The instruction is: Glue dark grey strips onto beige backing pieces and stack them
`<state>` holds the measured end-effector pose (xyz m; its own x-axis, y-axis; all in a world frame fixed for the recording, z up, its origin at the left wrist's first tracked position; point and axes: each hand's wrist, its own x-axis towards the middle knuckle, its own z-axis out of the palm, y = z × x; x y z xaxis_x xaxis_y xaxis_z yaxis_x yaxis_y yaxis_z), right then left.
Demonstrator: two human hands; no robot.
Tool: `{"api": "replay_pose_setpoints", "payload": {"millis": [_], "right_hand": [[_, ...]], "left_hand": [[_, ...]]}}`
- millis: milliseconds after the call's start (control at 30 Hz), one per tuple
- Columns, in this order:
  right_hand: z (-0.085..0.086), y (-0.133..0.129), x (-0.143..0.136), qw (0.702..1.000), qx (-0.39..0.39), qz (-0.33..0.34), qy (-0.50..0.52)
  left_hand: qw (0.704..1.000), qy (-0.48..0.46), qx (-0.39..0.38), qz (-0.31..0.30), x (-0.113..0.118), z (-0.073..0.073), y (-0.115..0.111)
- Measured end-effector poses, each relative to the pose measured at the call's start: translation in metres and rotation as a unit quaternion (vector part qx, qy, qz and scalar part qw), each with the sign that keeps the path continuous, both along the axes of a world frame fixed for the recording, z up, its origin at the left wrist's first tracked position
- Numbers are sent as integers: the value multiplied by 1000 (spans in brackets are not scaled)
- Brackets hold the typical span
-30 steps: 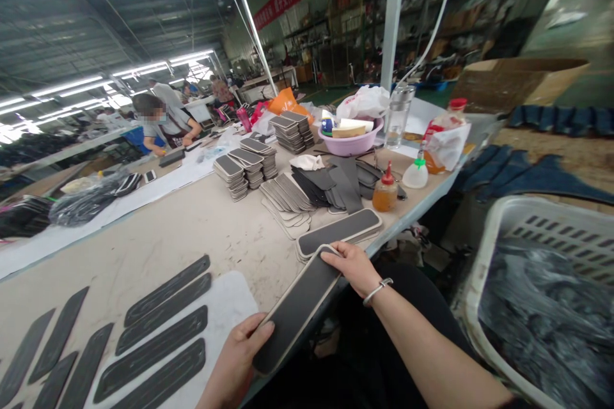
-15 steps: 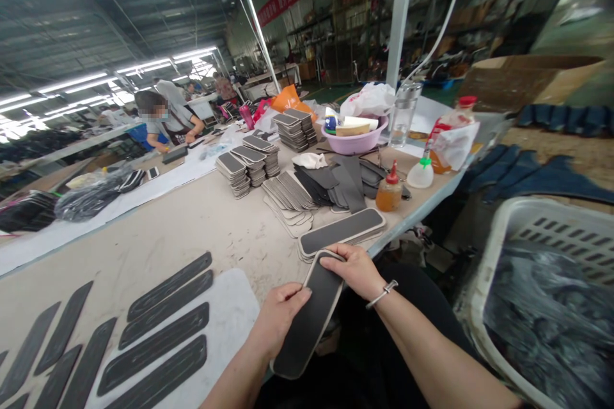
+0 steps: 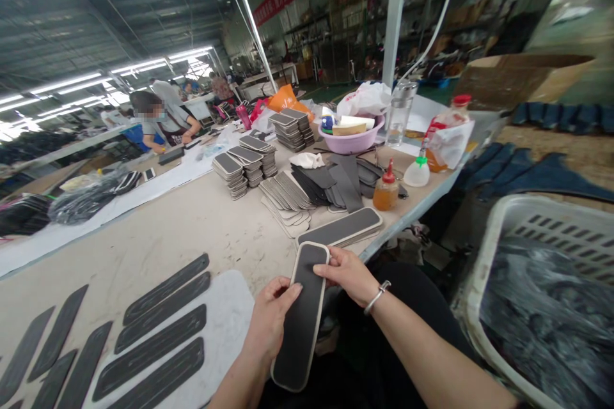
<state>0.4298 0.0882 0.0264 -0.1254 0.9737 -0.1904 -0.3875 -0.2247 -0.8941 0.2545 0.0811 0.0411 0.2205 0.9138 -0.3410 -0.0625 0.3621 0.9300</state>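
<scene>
the long, dark-grey, pale-rimmed, leathery-looking panel [image 3: 303, 319] has swung steeper at the beige tabletop's [image 3: 163, 227] near edge; left hand [image 3: 269, 318], shifted up, and right hand [image 3: 351, 276] pinch opposite sides, its lower end free.

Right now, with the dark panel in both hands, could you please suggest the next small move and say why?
I would probably slide the left hand down the dark panel towards its near end: both thumbs rest on its upper half, neither reaches that end, and the right hand already grips the right edge, so it could steady the panel.
</scene>
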Motion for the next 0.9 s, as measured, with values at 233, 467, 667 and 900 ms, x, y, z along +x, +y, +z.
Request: {"api": "replay_pose_setpoints", "payload": {"millis": [233, 467, 667, 900], "right_hand": [[-1, 0, -6, 1000, 8, -21, 1], [-3, 1, -3, 1000, 16, -22, 8], [-6, 0, -5, 1000, 19, -20, 12], [-11, 5, -5, 993, 24, -92, -64]], "left_hand": [[998, -49, -43, 11, 0, -7, -1], [995, -71, -65, -10, 4, -6, 1], [991, -96, -92, 23, 10, -4, 0], [998, -31, -43, 15, 10, -2, -3]]}}
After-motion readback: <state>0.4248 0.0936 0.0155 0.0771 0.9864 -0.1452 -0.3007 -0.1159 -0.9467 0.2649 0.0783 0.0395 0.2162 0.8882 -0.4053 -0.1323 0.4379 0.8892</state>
